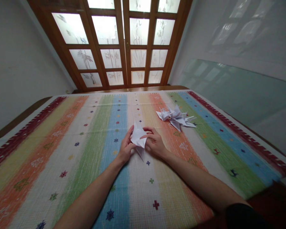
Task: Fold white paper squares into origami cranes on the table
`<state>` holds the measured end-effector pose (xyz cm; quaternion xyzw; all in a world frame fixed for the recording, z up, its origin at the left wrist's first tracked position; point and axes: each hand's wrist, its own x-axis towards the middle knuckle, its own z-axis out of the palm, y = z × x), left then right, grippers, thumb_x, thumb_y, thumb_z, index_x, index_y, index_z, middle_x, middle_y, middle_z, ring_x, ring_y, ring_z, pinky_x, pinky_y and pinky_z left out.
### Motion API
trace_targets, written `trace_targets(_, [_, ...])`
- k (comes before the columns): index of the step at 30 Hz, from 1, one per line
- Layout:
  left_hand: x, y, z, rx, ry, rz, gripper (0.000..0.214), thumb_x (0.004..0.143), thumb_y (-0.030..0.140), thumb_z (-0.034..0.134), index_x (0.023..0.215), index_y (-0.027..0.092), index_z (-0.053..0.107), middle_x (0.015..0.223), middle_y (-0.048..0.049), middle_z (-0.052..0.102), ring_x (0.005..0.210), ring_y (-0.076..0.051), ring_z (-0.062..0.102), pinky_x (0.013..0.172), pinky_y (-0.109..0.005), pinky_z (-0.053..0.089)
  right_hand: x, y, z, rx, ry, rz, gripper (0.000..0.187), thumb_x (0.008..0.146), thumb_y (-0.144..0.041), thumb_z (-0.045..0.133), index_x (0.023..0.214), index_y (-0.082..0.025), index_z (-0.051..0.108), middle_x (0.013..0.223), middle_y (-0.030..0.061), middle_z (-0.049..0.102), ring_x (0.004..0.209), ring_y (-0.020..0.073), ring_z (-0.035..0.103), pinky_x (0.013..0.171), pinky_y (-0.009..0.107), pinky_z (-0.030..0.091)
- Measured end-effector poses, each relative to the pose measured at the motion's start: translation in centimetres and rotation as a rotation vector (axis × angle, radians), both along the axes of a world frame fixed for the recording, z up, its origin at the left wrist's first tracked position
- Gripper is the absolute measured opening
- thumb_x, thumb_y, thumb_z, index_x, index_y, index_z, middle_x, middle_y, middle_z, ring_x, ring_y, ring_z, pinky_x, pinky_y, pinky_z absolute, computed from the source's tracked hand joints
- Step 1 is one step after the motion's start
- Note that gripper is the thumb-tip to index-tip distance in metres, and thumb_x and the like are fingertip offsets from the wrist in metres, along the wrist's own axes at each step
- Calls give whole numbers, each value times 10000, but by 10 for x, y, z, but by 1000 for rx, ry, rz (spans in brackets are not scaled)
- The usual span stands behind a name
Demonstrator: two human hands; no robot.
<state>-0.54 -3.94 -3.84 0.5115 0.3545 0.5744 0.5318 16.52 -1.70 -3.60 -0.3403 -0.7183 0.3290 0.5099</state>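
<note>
Between my two hands is a piece of folded white paper [138, 137], with one point sticking up away from me and another pointing down towards me. My left hand [126, 145] pinches its left edge, thumb near the lower part and fingers along the side. On the other side my right hand [154, 143] grips the right edge, with a finger laid across the paper's face. Some of the fingertips are hidden behind the paper. To the right and farther off, several folded white paper cranes [176, 117] lie in a heap.
A striped, patterned tablecloth [85, 152] covers the table under my forearms. The table's wooden edge [181, 87] shows at the far side. Beyond it stand wooden doors [126, 47] with frosted panes. White walls rise at left and right, with a glass panel [219, 82] on the right.
</note>
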Motion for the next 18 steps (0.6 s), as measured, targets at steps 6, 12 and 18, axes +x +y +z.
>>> trace_targets(6, [5,-1,2,0,143,29,662,637,282,769,1262,179,579,1245,-115,634,1064,-245,622,900,-351,499,-5,-2,8,-155,119,-59,310,842,-483,617,678,-222,649,918,58,638,866,207,577,818,364,458])
trace_targets(12, [7,3,2,-69,76,103,392,668,315,766,1022,174,674,968,-62,726,862,-188,667,773,-304,523,-7,-3,4,-167,180,-43,248,714,-420,750,869,-243,671,1099,61,584,1078,236,539,943,391,435])
trace_targets(18, [6,4,6,-78,30,211,313,653,420,775,782,162,653,691,-7,681,617,-136,616,586,-244,487,-14,-1,-3,-487,380,61,821,532,-300,859,1244,-315,450,1228,55,542,920,191,629,772,341,538])
